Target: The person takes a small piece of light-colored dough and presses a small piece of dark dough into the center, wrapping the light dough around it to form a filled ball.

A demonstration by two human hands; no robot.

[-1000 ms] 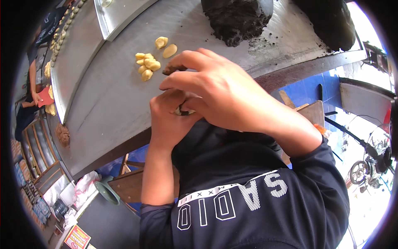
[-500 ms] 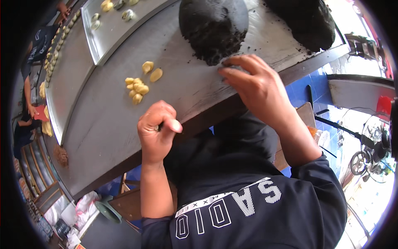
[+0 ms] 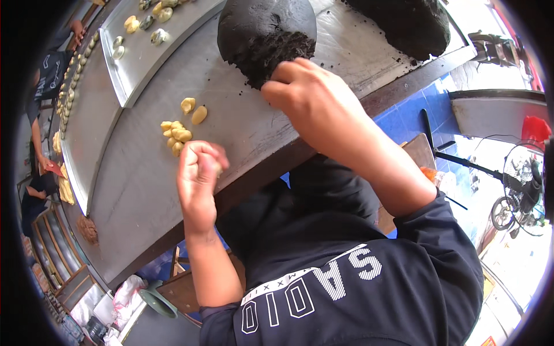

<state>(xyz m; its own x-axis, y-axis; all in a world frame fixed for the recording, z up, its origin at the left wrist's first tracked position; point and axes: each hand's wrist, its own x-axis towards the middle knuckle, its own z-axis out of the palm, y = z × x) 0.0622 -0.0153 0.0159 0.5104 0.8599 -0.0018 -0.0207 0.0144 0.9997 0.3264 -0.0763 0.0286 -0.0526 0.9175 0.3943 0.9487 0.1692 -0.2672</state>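
pinching at the crumbled edge of the dough (image 3: 268, 26) on the table (image 3: 135, 167) appears the current step: right hand (image 3: 303, 89) narrowed, grip hidden; left hand (image 3: 199, 170) curled, contents indeterminable; next, a small tear-off seems required.

A large mound of black, dough-like mass (image 3: 265, 23) sits on the counter (image 3: 138, 167), its top cut off by the frame's upper edge. The far part is smooth, rounded and faintly glossy; the side toward the person is torn into a coarse, crumbly face, with small dark crumbs scattered beside it. The right hand (image 3: 300, 86) is at this ragged edge, covering part of it. To the left lie small pale-yellow pieces, smooth and roundish: several bunched in a touching cluster (image 3: 176, 135), just beyond the left hand (image 3: 199, 179), with a lumpy piece (image 3: 188, 105) and a flatter oval piece (image 3: 199, 115) near them.
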